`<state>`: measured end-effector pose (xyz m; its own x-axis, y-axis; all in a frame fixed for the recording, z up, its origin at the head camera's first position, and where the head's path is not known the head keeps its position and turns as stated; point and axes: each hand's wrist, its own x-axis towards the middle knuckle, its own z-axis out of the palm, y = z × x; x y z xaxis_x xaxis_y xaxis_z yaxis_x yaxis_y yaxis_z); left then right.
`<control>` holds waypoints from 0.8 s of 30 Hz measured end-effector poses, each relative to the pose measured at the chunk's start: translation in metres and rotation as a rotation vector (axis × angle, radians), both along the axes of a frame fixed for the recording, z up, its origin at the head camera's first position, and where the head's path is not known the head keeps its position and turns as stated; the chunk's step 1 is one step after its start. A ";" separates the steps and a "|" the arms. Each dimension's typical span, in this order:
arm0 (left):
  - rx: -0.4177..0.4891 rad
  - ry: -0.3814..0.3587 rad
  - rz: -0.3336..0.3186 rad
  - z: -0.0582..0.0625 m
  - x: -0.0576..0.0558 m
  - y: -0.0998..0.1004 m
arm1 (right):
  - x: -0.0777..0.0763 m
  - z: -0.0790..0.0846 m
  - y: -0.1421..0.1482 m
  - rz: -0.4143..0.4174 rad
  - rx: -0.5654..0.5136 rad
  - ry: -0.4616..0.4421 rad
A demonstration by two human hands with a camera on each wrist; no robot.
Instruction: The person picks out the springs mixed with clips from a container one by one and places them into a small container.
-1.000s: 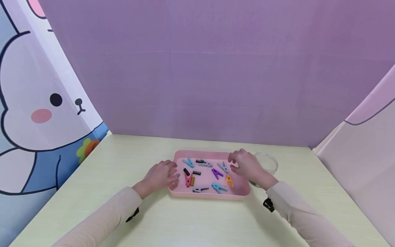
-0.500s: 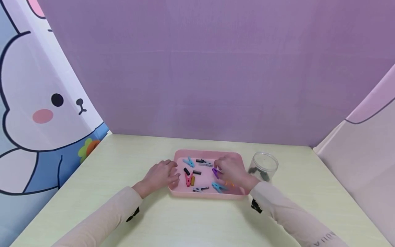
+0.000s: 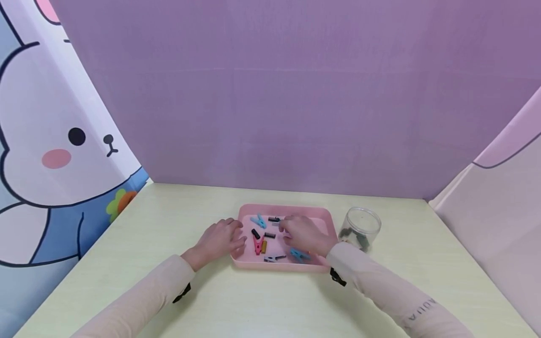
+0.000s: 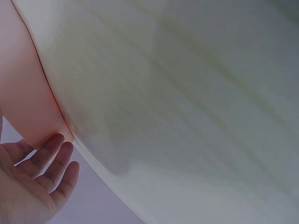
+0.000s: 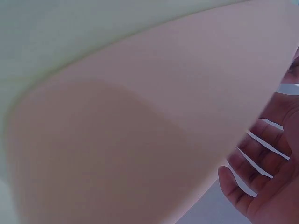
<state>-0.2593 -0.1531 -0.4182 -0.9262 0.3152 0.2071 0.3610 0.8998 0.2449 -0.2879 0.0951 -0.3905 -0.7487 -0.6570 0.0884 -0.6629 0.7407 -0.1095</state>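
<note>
Purple backdrop (image 3: 296,94): spans the far side, rising behind the workspace.
Pale table (image 3: 236,307): reaches from the backdrop to the near edge of the head view.
Cartoon panel (image 3: 38,108): hangs at left, printed with a white animal in blue.
Beige sleeves (image 3: 393,295): come in from both lower corners, dark lettering on the right one.
Pink tray (image 3: 279,267): sits on the table between the two hands, small parts spread over its floor.
Right hand (image 3: 303,234): hovers over the tray's right half, fingers bent and slightly spread; whether the tips pinch anything cannot be told.
Left hand (image 3: 217,239): rests at the tray's left rim, fingers relaxed and holding nothing.
Clear jar (image 3: 358,231): stands just beyond the tray's right end, with dark pieces (image 3: 360,241) at the bottom.
Clips: inside the tray lie a far blue clip (image 3: 259,220), a pink clip (image 3: 258,246) at left and a near blue clip (image 3: 297,254) just below the right hand.
Small pieces: a gold-brown piece (image 3: 264,247) lies beside the pink clip, and a black toothed piece (image 3: 269,235) near it.
</note>
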 end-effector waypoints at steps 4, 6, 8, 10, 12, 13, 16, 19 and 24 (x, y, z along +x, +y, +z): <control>0.000 0.008 -0.006 0.000 0.000 0.000 | -0.003 -0.003 -0.006 0.008 0.007 -0.013; 0.000 0.010 -0.008 0.000 0.000 0.000 | -0.004 -0.004 -0.009 -0.002 0.012 -0.039; 0.002 0.009 -0.007 0.000 0.000 0.000 | -0.003 -0.004 -0.012 -0.009 0.011 -0.061; 0.005 0.005 -0.006 0.000 0.000 0.000 | -0.003 -0.004 -0.015 -0.018 0.005 -0.075; 0.006 0.002 -0.005 -0.001 0.000 0.000 | -0.002 -0.004 -0.017 -0.033 -0.001 -0.081; 0.005 0.001 -0.006 -0.001 0.001 0.000 | -0.002 -0.005 -0.018 -0.037 -0.004 -0.081; -0.002 0.003 -0.007 0.000 0.001 0.000 | -0.002 -0.007 -0.020 -0.045 -0.005 -0.067; -0.009 0.008 -0.006 0.000 0.000 0.001 | -0.004 -0.008 -0.023 -0.055 -0.002 -0.064; -0.009 0.007 -0.004 -0.001 0.000 0.001 | -0.005 -0.009 -0.027 -0.091 0.004 -0.103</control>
